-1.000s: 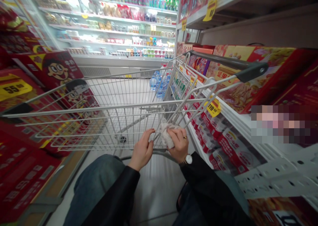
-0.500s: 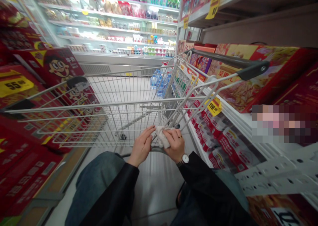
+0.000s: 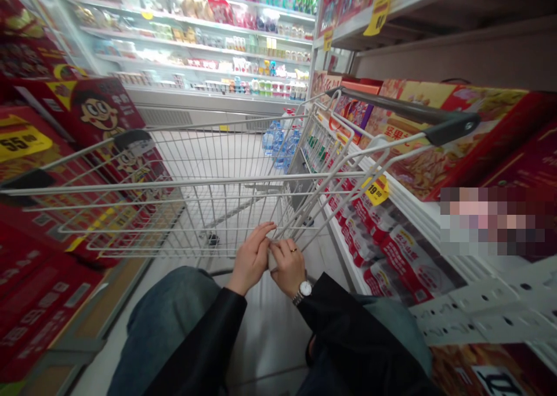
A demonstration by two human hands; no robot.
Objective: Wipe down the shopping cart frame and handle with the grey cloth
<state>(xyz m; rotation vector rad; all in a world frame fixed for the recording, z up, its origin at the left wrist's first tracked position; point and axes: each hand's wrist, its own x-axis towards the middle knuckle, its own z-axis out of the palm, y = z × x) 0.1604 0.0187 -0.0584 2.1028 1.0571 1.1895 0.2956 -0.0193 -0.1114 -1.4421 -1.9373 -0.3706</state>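
wire cart (image 3: 217,180) on pale store floor (image 3: 272,349), snack shelves (image 3: 404,201) beside

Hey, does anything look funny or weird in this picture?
Yes! On the right, a blocky, pixelated patch covers part of a red box and the shelf edge below it. It looks odd because it hides what's there, like a blurry square stuck on the picture.
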